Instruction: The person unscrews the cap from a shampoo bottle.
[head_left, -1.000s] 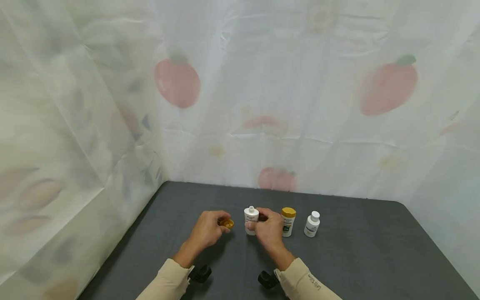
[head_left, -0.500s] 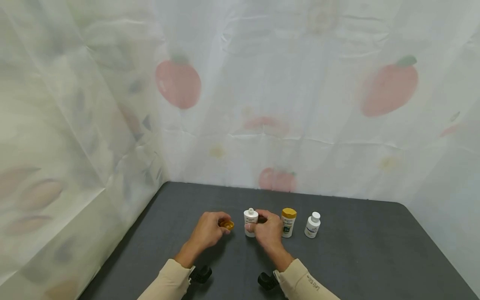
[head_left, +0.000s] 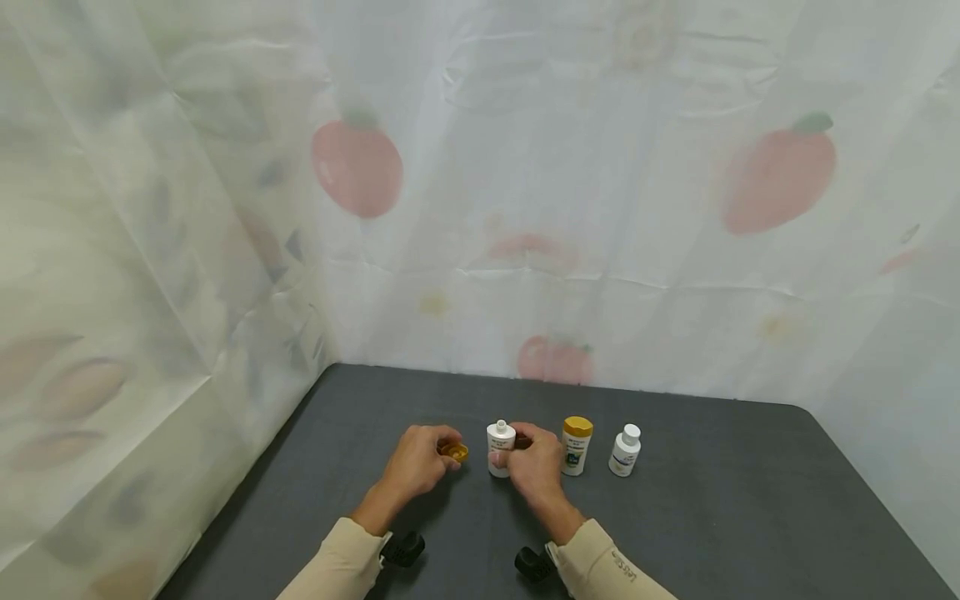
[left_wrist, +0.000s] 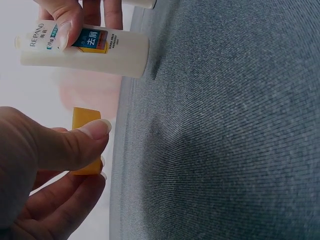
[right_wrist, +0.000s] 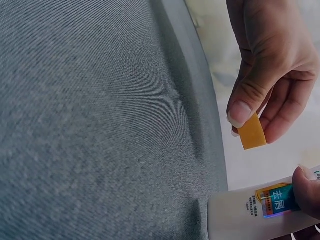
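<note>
My left hand [head_left: 420, 460] pinches a small yellow cap [head_left: 453, 451] between thumb and fingers, just above the dark table; the cap [left_wrist: 86, 140] shows close in the left wrist view and the cap [right_wrist: 251, 132] again in the right wrist view. My right hand [head_left: 534, 460] grips a white bottle [head_left: 500, 447] with its cap off, standing upright on the table right of the yellow cap. The bottle [left_wrist: 85, 49] carries a blue and orange label, and the bottle [right_wrist: 255, 210] shows my fingertip on it.
A white bottle with a yellow cap [head_left: 576, 445] and a small white bottle with a white cap [head_left: 624, 450] stand to the right. The dark grey table [head_left: 712, 508] is bounded by a fruit-printed sheet [head_left: 525, 208] behind and at left.
Both hands have barely moved. The open white bottle in my right hand has sunk slightly toward the table; the yellow cap stays pinched in my left hand.
</note>
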